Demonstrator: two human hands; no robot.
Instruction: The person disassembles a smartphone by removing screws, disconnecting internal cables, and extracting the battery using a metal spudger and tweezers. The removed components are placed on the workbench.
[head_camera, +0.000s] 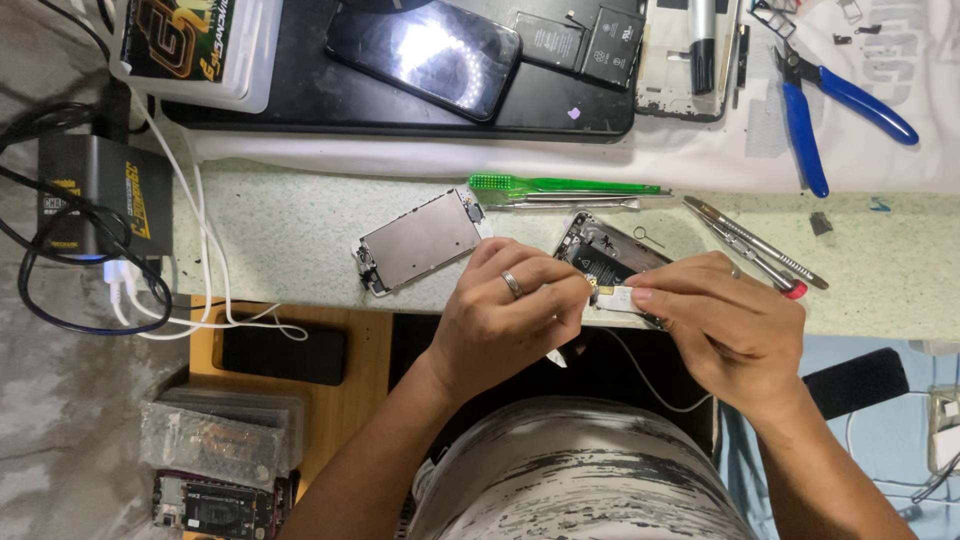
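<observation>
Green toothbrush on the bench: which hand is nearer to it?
Left. The left hand sits just below the brush end of the green toothbrush, apart from it. The right hand is lower and further right, on the opened phone.

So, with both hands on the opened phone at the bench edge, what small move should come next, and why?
Probably lift the small white strip a little further, slowly. The right hand pinches it at the opened phone, and the left hand presses beside it, so the body looks braced. The phone sits at the edge of the bench, so a hard pull might slide it off.
</observation>
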